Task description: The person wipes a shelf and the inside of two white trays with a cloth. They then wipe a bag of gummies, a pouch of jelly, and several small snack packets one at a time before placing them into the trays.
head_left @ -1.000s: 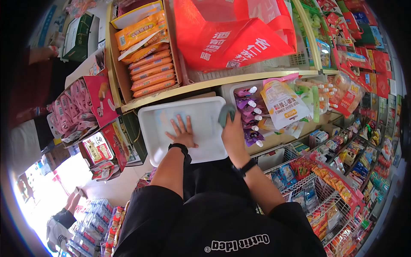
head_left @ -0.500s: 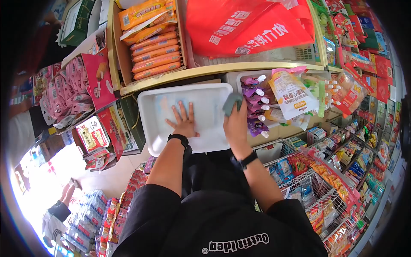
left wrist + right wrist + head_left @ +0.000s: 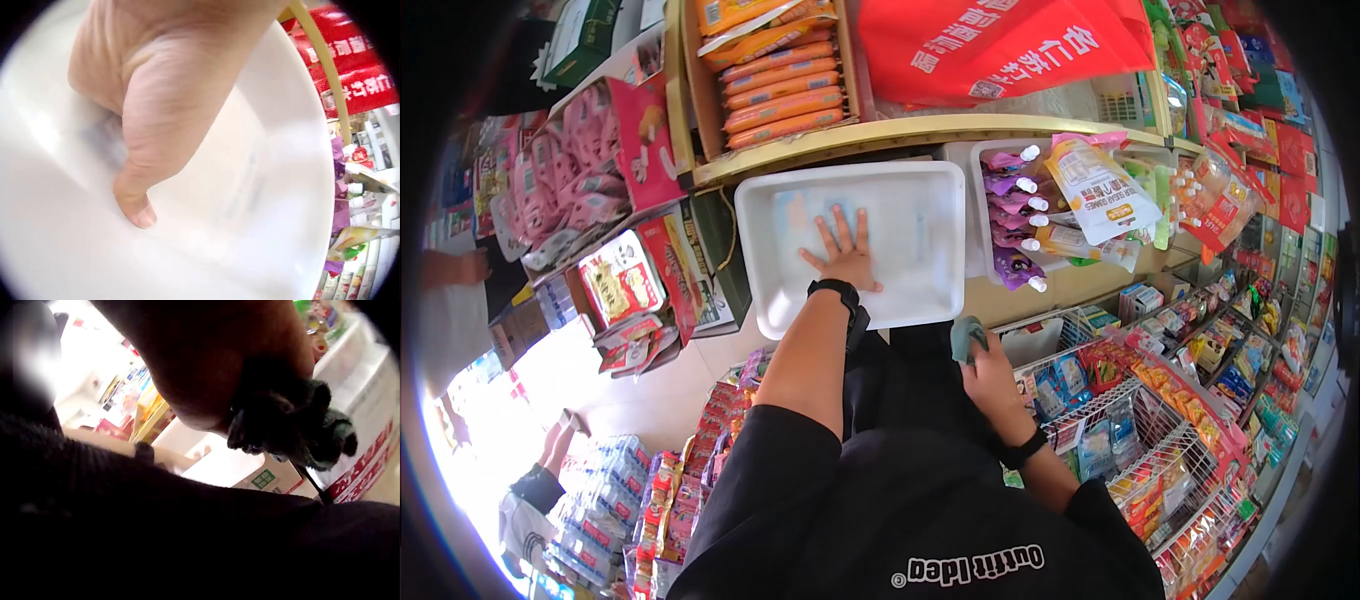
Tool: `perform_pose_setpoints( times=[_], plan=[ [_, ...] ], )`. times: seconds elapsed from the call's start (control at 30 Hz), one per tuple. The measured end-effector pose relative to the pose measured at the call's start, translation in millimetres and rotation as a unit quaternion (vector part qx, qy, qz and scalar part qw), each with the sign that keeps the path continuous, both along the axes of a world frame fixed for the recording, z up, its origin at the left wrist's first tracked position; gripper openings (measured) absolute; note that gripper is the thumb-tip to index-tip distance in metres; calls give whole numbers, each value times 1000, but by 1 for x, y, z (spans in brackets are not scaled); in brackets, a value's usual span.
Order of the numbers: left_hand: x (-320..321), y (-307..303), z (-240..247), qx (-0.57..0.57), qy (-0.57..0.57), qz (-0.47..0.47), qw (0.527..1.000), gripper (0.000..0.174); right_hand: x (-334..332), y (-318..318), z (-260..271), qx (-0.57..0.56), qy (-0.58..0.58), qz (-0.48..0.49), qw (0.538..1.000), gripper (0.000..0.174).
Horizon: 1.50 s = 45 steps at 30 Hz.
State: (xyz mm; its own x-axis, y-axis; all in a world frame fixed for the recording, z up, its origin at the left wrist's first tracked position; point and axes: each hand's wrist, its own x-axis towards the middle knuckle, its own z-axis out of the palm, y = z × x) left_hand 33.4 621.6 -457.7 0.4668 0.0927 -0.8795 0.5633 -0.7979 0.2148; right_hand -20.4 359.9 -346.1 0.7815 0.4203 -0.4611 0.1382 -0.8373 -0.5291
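A shallow white plastic tray (image 3: 920,292) lies before me in the head view, with faint bluish marks on its floor. My left hand (image 3: 845,262) presses on that floor with fingers spread. In the left wrist view the thumb (image 3: 142,209) points down onto the white surface. Off the tray's near right corner, close to my body, my right hand (image 3: 994,388) grips a bunched grey-green cloth (image 3: 968,338). The right wrist view shows the crumpled cloth (image 3: 334,440) dark and shadowed, sticking out from the fist.
Purple spouted pouches (image 3: 1012,225) in a white bin stand right of the tray. Behind it runs a shelf edge (image 3: 940,130) with orange snack packs (image 3: 785,95) and a red bag (image 3: 1020,50). Wire baskets (image 3: 1140,470) of snacks are at the right; pink packets (image 3: 575,175) at the left.
My right hand, with the cloth, has come from the tray's right rim down and back toward my body. The left hand stays spread in the tray. The head view has shifted slightly.
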Motion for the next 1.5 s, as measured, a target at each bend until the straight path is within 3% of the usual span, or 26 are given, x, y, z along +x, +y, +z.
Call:
perform_pose_setpoints(
  times=[0.1,0.17,0.2,0.23,0.27,0.3,0.33,0.37,0.43,0.53,0.7,0.77,0.83,0.9,0.97,1.07,1.17,1.2,1.23,1.27,1.3,1.37,1.43,1.5],
  plan=[
    [0,8,7,-7,-35,3,999,136,9,-2,13,-5,-49,-31,998,28],
    [-16,9,1,-34,-142,32,989,117,27,9,21,28,-112,-46,992,25],
    [-29,17,-26,-2,-295,-4,955,81,37,22,31,28,-94,-54,994,24],
    [-37,28,-13,3,-295,-3,955,81,49,37,38,29,-76,-62,995,24],
    [-46,39,19,11,-409,51,911,64,59,50,35,32,-74,-60,995,24],
    [-58,48,47,20,-515,105,851,47,68,65,31,29,-113,6,993,24],
    [-73,55,61,77,-571,81,814,42,76,79,25,27,-151,72,985,24],
    [-89,58,69,84,-569,82,814,42,85,93,16,-8,-104,89,991,25],
    [-118,59,77,71,-549,-36,832,42,103,119,-13,15,-141,140,980,25],
    [-138,55,54,74,-521,-88,846,48,137,156,-58,-54,-157,163,972,24],
    [-136,53,25,89,-536,-65,837,53,127,197,-102,-114,-142,114,977,29],
    [-141,52,20,78,-554,-45,828,53,104,209,-106,-96,-120,216,964,31],
    [-141,52,18,82,-575,-49,813,51,83,220,-104,-50,-84,283,954,21],
    [-141,51,16,86,-579,-41,810,51,68,222,-111,50,-36,394,917,16],
    [-141,50,15,93,-583,-37,806,51,51,228,-108,40,35,417,907,14],
    [-143,52,21,73,-582,-25,810,52,57,228,-92,65,21,450,890,15],
    [-147,58,33,75,-558,-56,824,60,79,234,-68,2,-55,431,901,17],
    [-148,59,36,112,-586,-10,803,68,90,231,-69,38,-142,418,896,19],
    [-150,60,36,148,-610,36,778,77,99,240,-71,40,-141,418,896,19],
    [-153,61,28,161,-575,75,799,91,107,249,-74,22,-199,386,900,20],
    [-154,60,26,162,-572,72,801,91,110,256,-76,4,-256,352,900,21],
    [-149,58,23,124,-554,125,814,92,105,273,-83,-8,-227,344,911,25],
    [-147,56,17,137,-553,84,818,93,94,280,-108,12,-264,330,906,30],
    [-145,56,10,167,-583,76,791,93,90,279,-114,2,-240,324,915,35]
  ],
)
